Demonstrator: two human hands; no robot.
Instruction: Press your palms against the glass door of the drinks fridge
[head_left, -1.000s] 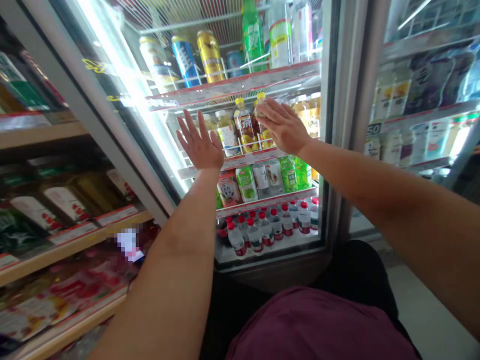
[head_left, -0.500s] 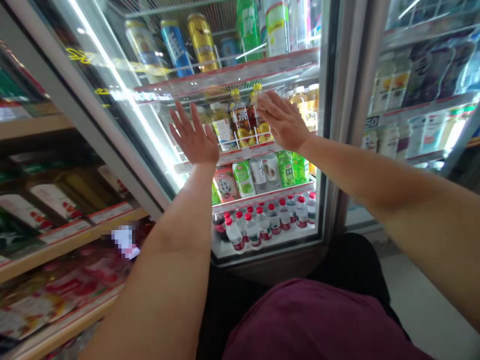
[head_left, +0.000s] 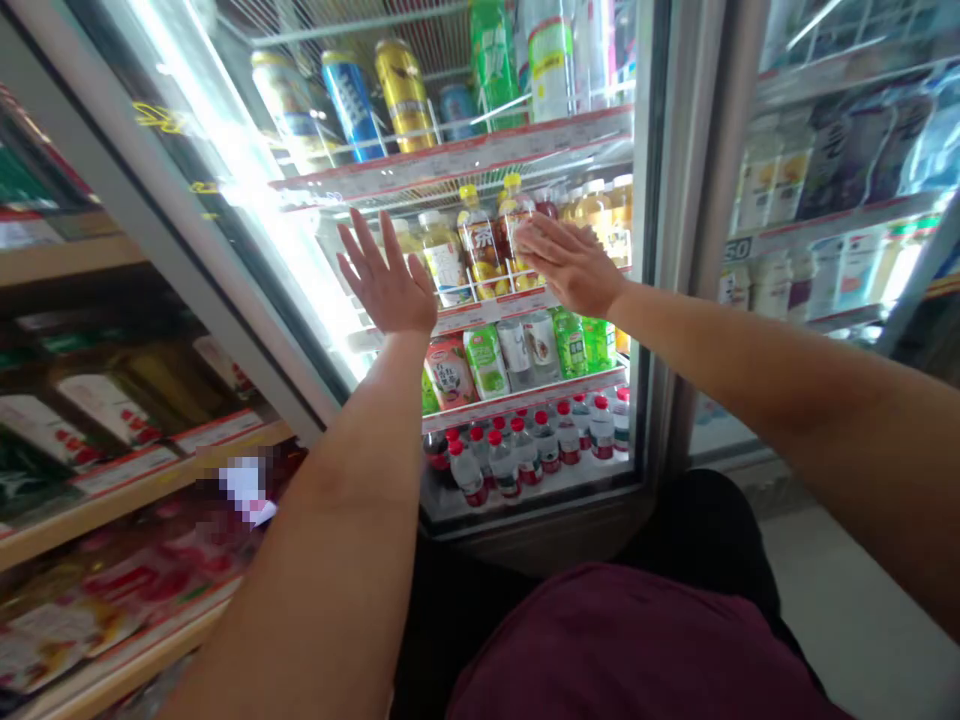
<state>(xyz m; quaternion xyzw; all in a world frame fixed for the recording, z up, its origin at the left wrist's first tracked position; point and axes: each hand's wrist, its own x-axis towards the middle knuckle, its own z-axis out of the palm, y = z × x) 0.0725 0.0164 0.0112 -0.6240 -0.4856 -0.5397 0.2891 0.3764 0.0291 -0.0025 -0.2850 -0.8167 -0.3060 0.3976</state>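
Glass cooler door (head_left: 315,240), head view: left hand (head_left: 388,278) and right hand (head_left: 568,265) were raised before it, open, holding nothing.
Left fingers spread wide; right lay flatter, nearest an iced tea bottle (head_left: 478,245) racked behind the glass, label outward for display. Palm contact with the glass: could not tell.

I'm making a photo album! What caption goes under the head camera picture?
Left hand and right hand spread open at the glass door of a drinks fridge.
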